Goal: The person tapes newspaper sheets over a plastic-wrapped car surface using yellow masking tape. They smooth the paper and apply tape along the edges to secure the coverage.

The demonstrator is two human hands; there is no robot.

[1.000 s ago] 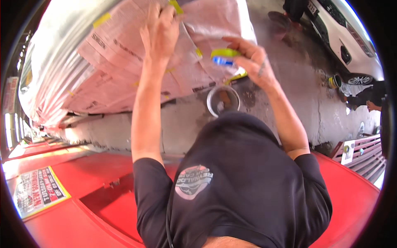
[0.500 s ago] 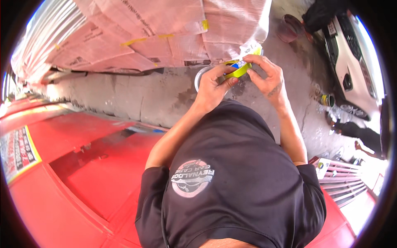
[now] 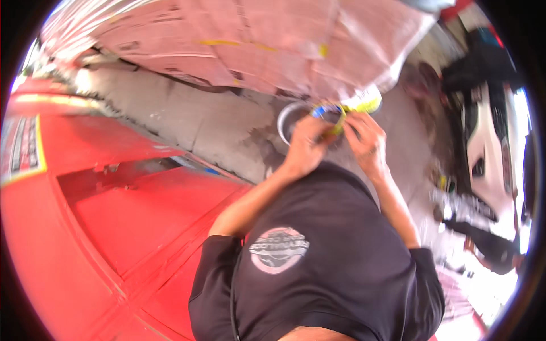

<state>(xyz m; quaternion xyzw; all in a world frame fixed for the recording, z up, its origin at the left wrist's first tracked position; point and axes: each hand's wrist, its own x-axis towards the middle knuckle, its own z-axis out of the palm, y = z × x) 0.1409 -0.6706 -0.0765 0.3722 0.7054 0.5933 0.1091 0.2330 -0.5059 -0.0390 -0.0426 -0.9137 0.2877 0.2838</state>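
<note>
Out in front of my body, both hands meet at a yellow-green roll of tape point(image 3: 342, 120) with a blue patch on its inside. My left hand point(image 3: 306, 146) has its fingers closed on the roll's left side. At the right side, the fingertips of my right hand point(image 3: 368, 141) pinch the roll's edge; motion blurs the exact grip. Just beyond the right fingers shows a white and yellow-green object point(image 3: 367, 99), whose kind I cannot make out. A round container with a pale rim point(image 3: 282, 126) stands on the ground beside my left hand, partly hidden by it.
Pinkish paper sheeting point(image 3: 273, 42), joined with yellow tape strips, covers a large form ahead. Red panels point(image 3: 142, 227) with a recess lie to my left. At right are a white car point(image 3: 489, 148), a dark-clothed person point(image 3: 492, 241) and a small can point(image 3: 450, 184) on the concrete floor point(image 3: 187, 122).
The view has shifted, and my hands and the roll now sit lower in it. The roll has turned so that its ring opening shows more. Both hands stay at it.
</note>
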